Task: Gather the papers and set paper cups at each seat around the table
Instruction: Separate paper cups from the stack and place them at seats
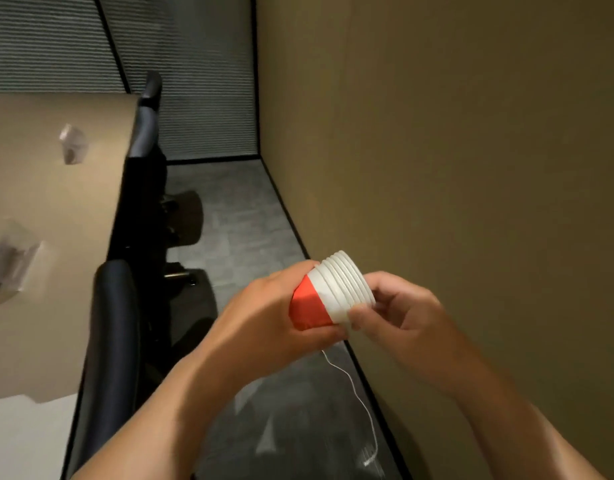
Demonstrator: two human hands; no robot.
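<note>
Beside the wall [472, 133] — both hands grip stacked cups [330, 292].

You have one view only, from the head camera: it looks down and forward, strongly tilted, close over your left hand [264, 306] and right hand [399, 313]. The table [56, 237] runs along the left edge, the wall [472, 133] fills the right.

Place: looking like an office meeting room
Seating: black office chairs [139, 209] lining a long beige counter [56, 209]
Surroundings: grey carpet [243, 230] meeting a ribbed partition wall [201, 81]
</note>
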